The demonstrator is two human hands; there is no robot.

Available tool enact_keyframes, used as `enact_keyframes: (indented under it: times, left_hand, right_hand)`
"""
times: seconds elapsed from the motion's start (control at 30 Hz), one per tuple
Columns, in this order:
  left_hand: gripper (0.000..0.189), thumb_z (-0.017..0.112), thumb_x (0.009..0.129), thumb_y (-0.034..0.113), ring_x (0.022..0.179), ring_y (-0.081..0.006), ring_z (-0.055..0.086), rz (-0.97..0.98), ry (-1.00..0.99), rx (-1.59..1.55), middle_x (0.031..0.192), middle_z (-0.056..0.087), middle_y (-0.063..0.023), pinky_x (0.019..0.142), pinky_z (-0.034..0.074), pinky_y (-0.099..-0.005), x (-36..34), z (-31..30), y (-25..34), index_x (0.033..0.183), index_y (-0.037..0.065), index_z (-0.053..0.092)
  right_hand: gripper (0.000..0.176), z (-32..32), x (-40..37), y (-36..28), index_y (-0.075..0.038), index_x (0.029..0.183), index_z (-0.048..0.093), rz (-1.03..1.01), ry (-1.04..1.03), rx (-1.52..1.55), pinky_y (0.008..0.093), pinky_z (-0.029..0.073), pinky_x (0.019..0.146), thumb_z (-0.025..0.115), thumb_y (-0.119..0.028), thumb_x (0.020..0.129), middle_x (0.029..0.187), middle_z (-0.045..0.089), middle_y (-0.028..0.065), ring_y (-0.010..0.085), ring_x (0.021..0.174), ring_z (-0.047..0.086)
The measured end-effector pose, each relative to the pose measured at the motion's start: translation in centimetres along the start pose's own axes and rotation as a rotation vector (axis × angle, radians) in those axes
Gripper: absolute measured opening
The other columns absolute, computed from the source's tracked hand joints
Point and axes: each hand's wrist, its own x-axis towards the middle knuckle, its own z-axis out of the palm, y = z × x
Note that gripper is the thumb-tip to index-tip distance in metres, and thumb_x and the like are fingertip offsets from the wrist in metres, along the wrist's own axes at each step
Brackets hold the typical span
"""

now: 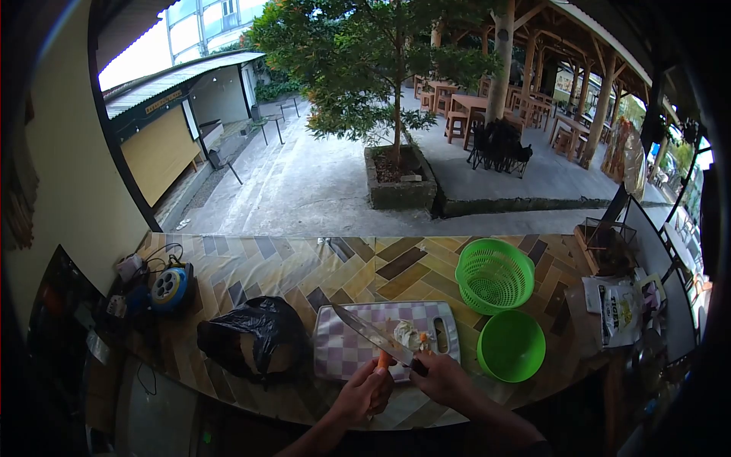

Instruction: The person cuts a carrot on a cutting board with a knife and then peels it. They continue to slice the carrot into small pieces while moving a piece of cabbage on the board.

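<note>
My left hand (367, 394) is closed around a carrot (384, 361), its orange end sticking up past the fingers. In my right hand (443, 376) is the dark handle of a large knife (365, 328). The long blade slants up to the left and lies against or right beside the carrot; contact is hard to make out. Both hands are over the near edge of a checkered cutting board (343, 343). On the board, close to the blade, sit a pale crumpled item (406, 333) and small orange pieces (424, 340).
Right of the board stand a green colander (495, 276) and a green bowl (512, 346). A black plastic bag (255, 339) lies to the left, with a blue cable reel (169, 288) beyond it. Packets (620, 312) and a monitor-like panel (659, 274) are at the far right.
</note>
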Motion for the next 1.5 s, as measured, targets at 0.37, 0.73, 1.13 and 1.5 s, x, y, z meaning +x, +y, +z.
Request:
enact_keyframes:
  times: [0.37,0.73,1.13,1.5]
  left_hand:
    - [0.029,0.045,0.103,0.027,0.045,-0.006,0.035,-0.024,0.03,0.011,0.065,0.036,0.0031,0.039,0.03,-0.0214,-0.2,0.0,-0.3,0.126,0.01,0.046]
    - [0.033,0.044,0.101,0.025,0.05,-0.016,0.049,0.167,0.195,0.541,0.09,0.056,-0.0058,0.042,0.038,-0.0284,-0.5,-0.9,-2.0,0.128,0.005,0.048]
    - [0.031,0.047,0.101,0.03,0.043,-0.009,0.037,-0.089,-0.014,-0.093,0.057,0.04,0.0003,0.04,0.03,-0.0236,-1.0,-1.5,-1.4,0.094,0.002,0.056]
    - [0.036,0.043,0.104,0.03,0.042,-0.0064,0.035,-0.012,0.031,0.032,0.056,0.038,0.0045,0.039,0.028,-0.023,-0.7,-0.7,-1.7,0.102,-0.002,0.06]
  right_hand:
    - [0.019,-0.5,-0.1,-0.2,-0.002,0.1,0.068,0.174,-0.192,0.428,0.0301,0.043,0.058,0.061,-0.015,0.088,0.063,0.058,0.0065,0.0117,0.059,0.052]
    - [0.055,-1.1,-1.3,-3.3,-0.004,0.099,0.063,0.023,-0.203,-0.025,0.0457,0.051,0.061,0.048,-0.056,0.093,0.076,0.066,0.0171,0.0371,0.071,0.066]
    - [0.052,0.0,-1.7,-3.1,-0.005,0.094,0.06,-0.11,-0.045,-0.306,0.0416,0.053,0.049,0.043,-0.055,0.096,0.071,0.066,0.012,0.0308,0.062,0.067]
    - [0.049,-0.8,-1.2,-3.5,-0.008,0.083,0.057,-0.115,-0.016,-0.337,0.044,0.05,0.046,0.047,-0.054,0.095,0.061,0.063,0.0095,0.0309,0.054,0.065]
